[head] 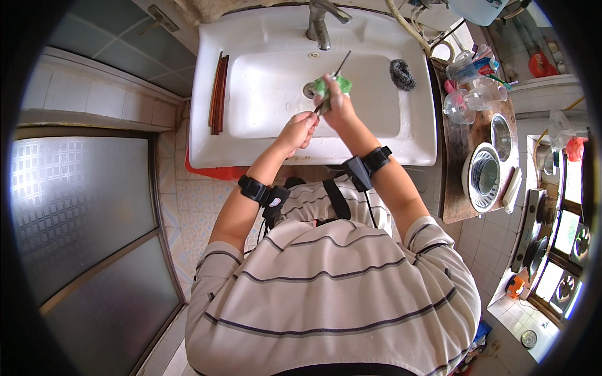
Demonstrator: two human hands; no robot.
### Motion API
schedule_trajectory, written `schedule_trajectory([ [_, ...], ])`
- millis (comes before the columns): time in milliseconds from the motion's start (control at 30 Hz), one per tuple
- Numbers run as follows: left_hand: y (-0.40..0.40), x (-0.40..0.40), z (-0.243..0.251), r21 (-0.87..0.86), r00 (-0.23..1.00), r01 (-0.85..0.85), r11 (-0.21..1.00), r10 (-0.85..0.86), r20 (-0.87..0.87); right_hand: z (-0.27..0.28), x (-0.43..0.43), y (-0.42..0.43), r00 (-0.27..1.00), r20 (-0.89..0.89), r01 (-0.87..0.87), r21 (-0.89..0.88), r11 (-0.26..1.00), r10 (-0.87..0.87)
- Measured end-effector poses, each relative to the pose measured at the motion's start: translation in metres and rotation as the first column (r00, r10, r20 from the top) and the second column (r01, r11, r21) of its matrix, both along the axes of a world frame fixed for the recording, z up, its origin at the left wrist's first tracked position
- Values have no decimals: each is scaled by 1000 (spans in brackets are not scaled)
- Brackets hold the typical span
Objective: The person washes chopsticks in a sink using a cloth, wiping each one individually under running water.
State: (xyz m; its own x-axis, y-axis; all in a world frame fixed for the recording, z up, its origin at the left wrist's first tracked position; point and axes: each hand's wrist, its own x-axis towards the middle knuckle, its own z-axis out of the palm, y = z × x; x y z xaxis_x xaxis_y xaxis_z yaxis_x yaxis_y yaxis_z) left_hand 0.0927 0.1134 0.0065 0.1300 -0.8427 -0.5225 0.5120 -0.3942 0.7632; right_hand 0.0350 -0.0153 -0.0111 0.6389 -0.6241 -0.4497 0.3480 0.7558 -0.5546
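Observation:
Over the basin of a white ceramic sink (268,103), my left hand (297,131) grips one end of a thin dark stick (344,63), probably a chopstick. My right hand (339,105) is closed around the stick's middle with a green cloth (344,85) wrapped about it. The stick's far end pokes out beyond the cloth, slanting up towards the faucet. Between the hands, cloth and fingers hide most of its length. Several reddish-brown chopsticks (219,96) lie side by side on the sink's left ledge. A dark mesh scouring pad (402,75) rests on the right ledge.
A metal faucet (321,26) stands at the sink's back, above the drain (309,90). On the right, a wooden counter (451,192) carries clear plastic cups (460,107), a white bowl with a strainer (483,176) and a toothpaste tube (487,66). A frosted-glass door (89,197) is at left.

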Motion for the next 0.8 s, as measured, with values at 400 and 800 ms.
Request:
schedule_trajectory([
  [400,42,4,5,90,999,13,996,-17,37,-6,-27,-94,990,45,141,-120,983,-136],
  [800,8,-4,-2,29,987,-77,997,80,-136,9,-14,-1,967,48,-243,-128,962,250],
])
